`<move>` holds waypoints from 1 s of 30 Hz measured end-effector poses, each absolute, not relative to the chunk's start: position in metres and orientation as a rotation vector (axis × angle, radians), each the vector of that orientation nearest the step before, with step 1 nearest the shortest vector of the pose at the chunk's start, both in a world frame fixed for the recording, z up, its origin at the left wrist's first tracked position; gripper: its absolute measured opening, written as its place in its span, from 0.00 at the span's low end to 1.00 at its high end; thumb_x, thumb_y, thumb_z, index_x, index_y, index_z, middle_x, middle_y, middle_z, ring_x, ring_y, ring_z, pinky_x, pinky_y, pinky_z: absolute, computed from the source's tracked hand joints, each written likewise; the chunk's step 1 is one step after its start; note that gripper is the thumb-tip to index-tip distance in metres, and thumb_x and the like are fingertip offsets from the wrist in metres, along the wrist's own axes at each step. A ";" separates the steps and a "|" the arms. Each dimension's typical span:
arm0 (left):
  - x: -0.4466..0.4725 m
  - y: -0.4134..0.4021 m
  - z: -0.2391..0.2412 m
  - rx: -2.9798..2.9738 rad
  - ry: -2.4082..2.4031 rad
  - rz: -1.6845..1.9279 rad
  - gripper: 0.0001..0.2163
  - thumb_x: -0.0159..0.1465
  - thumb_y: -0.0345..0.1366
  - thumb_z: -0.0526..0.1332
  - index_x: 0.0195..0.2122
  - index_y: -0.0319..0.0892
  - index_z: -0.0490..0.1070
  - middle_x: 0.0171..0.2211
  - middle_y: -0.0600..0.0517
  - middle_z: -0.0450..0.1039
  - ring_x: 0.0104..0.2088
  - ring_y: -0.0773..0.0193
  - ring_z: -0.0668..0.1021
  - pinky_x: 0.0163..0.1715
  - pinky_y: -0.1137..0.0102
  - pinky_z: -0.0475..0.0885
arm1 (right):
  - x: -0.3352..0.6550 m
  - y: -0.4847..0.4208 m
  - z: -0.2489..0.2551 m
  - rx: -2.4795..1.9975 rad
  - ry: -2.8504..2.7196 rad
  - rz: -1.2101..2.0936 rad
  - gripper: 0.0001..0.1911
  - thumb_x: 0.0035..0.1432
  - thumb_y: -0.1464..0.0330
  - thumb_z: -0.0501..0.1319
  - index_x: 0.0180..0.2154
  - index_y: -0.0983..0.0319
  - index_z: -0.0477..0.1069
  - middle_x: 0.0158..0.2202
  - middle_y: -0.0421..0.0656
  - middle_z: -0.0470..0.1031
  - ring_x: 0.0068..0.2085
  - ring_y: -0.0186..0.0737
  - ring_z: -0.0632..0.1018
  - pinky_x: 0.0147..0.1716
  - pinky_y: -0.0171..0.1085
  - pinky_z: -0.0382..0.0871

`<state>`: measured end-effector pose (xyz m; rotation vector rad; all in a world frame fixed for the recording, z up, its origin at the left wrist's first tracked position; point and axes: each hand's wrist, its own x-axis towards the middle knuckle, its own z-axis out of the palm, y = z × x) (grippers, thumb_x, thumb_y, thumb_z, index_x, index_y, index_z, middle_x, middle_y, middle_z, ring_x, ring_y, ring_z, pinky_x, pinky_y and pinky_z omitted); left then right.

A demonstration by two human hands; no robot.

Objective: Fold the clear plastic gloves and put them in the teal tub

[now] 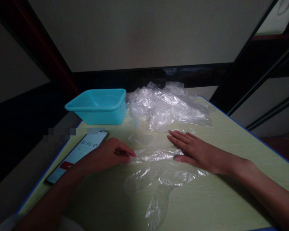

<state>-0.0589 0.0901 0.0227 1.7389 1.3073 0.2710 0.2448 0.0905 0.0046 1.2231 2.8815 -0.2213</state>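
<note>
On a pale green, blue-edged tabletop (221, 205), clear, crinkled, glove-shaped plastic film (165, 174); apparently pinched at one end by the left hand (110, 154), partly under the flat, outstretched right hand (198, 150). Best to stretch gently, smoothing creases outward.

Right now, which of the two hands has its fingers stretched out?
The right hand, palm down, fingers straight; the left hand is curled, its fingertips at an edge of the clear plastic.

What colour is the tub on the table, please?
The tub is turquoise; the head view shows it.
</note>
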 end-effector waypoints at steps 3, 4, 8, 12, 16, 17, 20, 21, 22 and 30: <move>-0.063 0.092 0.020 1.694 1.303 0.256 0.10 0.52 0.39 0.63 0.34 0.44 0.79 0.28 0.52 0.79 0.30 0.58 0.78 0.31 0.69 0.71 | 0.244 0.091 0.005 1.213 2.852 -0.223 0.38 0.62 0.48 0.40 0.63 0.70 0.46 0.64 0.57 0.44 0.64 0.53 0.50 0.58 0.57 0.48; -0.064 0.092 0.020 1.686 1.301 0.252 0.11 0.52 0.39 0.63 0.35 0.43 0.79 0.27 0.52 0.79 0.29 0.59 0.78 0.30 0.69 0.71 | 0.244 0.091 0.005 1.211 2.844 -0.222 0.39 0.62 0.48 0.40 0.63 0.70 0.46 0.65 0.57 0.44 0.64 0.53 0.50 0.58 0.57 0.48; -0.067 0.093 0.023 1.653 1.307 0.231 0.12 0.51 0.40 0.63 0.35 0.42 0.79 0.25 0.53 0.79 0.27 0.61 0.78 0.30 0.70 0.72 | 0.244 0.091 0.004 1.212 2.840 -0.234 0.39 0.62 0.48 0.40 0.63 0.69 0.45 0.65 0.56 0.43 0.64 0.53 0.49 0.59 0.56 0.47; -0.068 0.094 0.026 1.587 1.316 0.195 0.13 0.50 0.41 0.63 0.34 0.42 0.78 0.26 0.53 0.79 0.26 0.61 0.79 0.29 0.71 0.72 | 0.244 0.092 0.004 1.226 2.844 -0.276 0.39 0.61 0.48 0.41 0.63 0.68 0.46 0.65 0.55 0.43 0.64 0.53 0.49 0.59 0.56 0.46; -0.070 0.095 0.025 1.575 1.297 0.163 0.13 0.49 0.39 0.64 0.35 0.40 0.78 0.27 0.51 0.79 0.27 0.61 0.79 0.29 0.70 0.73 | 0.244 0.092 0.005 1.217 2.837 -0.280 0.39 0.62 0.48 0.40 0.63 0.68 0.45 0.65 0.54 0.43 0.64 0.53 0.49 0.59 0.56 0.46; -0.071 0.096 0.025 1.582 1.302 0.154 0.14 0.49 0.39 0.64 0.36 0.40 0.78 0.27 0.51 0.80 0.27 0.60 0.79 0.29 0.70 0.73 | 0.244 0.091 0.005 1.215 2.835 -0.278 0.39 0.62 0.48 0.40 0.64 0.68 0.45 0.65 0.54 0.43 0.64 0.53 0.49 0.59 0.56 0.46; -0.073 0.096 0.027 1.587 1.326 0.121 0.14 0.48 0.36 0.64 0.36 0.40 0.78 0.27 0.51 0.79 0.28 0.60 0.79 0.30 0.69 0.73 | 0.244 0.091 0.005 1.212 2.827 -0.283 0.39 0.61 0.48 0.40 0.63 0.68 0.45 0.65 0.55 0.42 0.64 0.53 0.49 0.59 0.56 0.46; -0.073 0.096 0.029 1.583 1.329 0.115 0.14 0.47 0.35 0.64 0.36 0.40 0.78 0.27 0.51 0.79 0.29 0.59 0.79 0.31 0.70 0.72 | 0.244 0.091 0.005 1.214 2.826 -0.285 0.39 0.61 0.47 0.40 0.64 0.68 0.45 0.65 0.55 0.42 0.64 0.53 0.48 0.59 0.56 0.46; -0.074 0.096 0.030 1.577 1.325 0.114 0.14 0.46 0.34 0.65 0.36 0.41 0.78 0.27 0.52 0.79 0.30 0.59 0.79 0.31 0.70 0.72 | 0.244 0.091 0.005 1.216 2.825 -0.288 0.39 0.61 0.47 0.40 0.64 0.68 0.45 0.65 0.55 0.42 0.64 0.53 0.48 0.59 0.56 0.46; -0.083 0.095 0.034 1.615 1.267 0.108 0.13 0.50 0.38 0.65 0.38 0.46 0.78 0.33 0.54 0.80 0.36 0.60 0.79 0.38 0.70 0.71 | 0.246 0.093 0.001 1.248 2.878 -0.311 0.38 0.61 0.48 0.44 0.63 0.67 0.48 0.65 0.55 0.45 0.64 0.54 0.50 0.60 0.56 0.46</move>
